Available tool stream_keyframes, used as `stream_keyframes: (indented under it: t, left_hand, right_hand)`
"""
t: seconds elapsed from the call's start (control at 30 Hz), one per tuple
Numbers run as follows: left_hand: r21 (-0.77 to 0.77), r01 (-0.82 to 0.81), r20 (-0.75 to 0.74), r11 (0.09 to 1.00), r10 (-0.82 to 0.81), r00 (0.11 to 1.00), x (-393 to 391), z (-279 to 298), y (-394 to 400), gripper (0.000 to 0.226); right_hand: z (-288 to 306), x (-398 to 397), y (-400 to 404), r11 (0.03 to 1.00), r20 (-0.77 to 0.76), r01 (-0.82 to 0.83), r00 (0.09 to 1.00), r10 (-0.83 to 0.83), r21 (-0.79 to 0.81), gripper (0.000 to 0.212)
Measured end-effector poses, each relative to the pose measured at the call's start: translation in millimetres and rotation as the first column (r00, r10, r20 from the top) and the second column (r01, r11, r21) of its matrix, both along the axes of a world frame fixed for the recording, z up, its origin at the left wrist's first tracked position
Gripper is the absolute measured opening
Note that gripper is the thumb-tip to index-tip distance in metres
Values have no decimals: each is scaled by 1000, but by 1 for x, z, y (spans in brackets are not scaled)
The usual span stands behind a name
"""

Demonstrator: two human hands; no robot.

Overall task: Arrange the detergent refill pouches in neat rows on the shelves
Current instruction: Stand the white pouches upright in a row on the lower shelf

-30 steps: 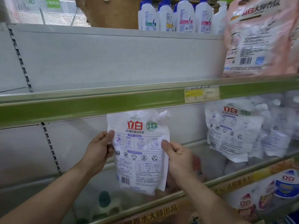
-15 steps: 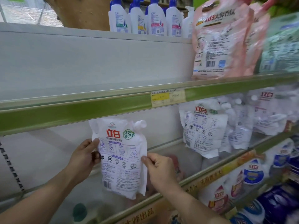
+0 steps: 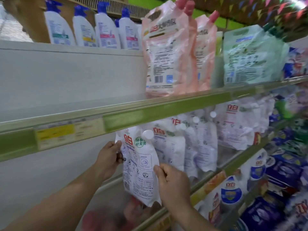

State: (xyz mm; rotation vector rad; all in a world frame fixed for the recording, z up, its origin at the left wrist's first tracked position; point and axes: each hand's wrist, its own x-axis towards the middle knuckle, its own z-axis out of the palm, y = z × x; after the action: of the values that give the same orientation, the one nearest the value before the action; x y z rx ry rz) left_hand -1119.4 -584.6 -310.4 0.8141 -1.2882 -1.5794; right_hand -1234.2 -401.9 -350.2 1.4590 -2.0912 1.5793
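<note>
- A white pouch [image 3: 139,164] is held upright by its side edges with the left hand [image 3: 108,158] and right hand [image 3: 171,180].
- It is just beside the white pouches [image 3: 196,144] on the shelf [image 3: 221,169].

Head view, close, facing shelves [image 3: 150,112] rightward

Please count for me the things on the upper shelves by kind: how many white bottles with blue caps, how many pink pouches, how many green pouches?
White bottles with blue caps: 4
Pink pouches: 2
Green pouches: 1
Total: 7
More may stand hidden behind these; the picture is blurred.
</note>
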Motion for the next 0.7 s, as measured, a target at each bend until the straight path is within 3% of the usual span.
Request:
stream_keyframes:
  t: [0.23,0.7]
  left_hand:
    - [2,7,29,1000,-7,1000,-56,-13,-8,18]
    - [4,-3,32,1000,2,999,-39,-10,-2,15]
  right_hand:
    - [-16,-38,2,999,-14,46,999,-47,-25,37]
    - [-14,-29,6,1000,10,-22,1000,22,-17,34]
